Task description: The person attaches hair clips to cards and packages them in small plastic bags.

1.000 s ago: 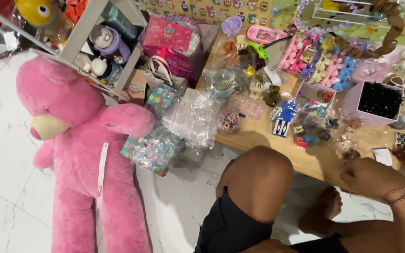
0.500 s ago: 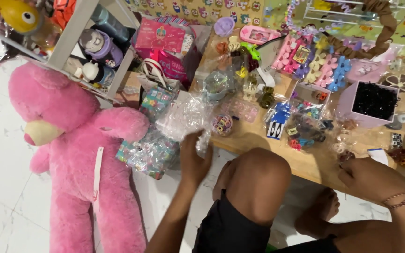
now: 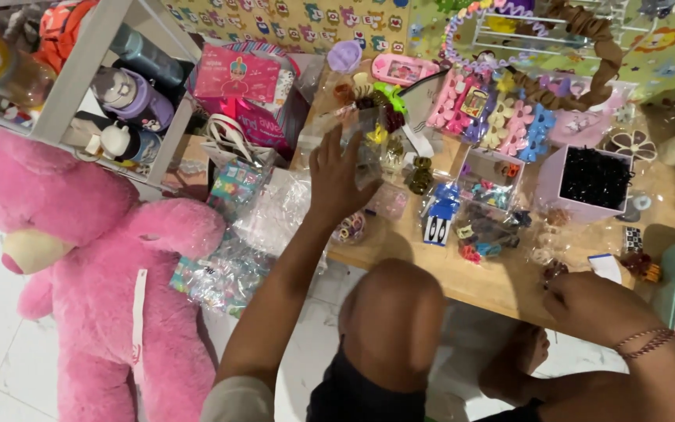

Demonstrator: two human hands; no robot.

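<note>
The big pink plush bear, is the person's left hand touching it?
No, the left hand reaches over the wooden tabletop onto a clear plastic packet, well apart from the big pink plush bear.

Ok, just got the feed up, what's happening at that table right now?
A person sits at a low wooden table crowded with small hair accessories. The left hand reaches out over the table and grips a clear plastic bag of small items. The right hand rests at the table's near edge, fingers curled; whether it holds anything cannot be told. A big pink plush bear sits on the floor to the left, beside more clear bags.
</note>
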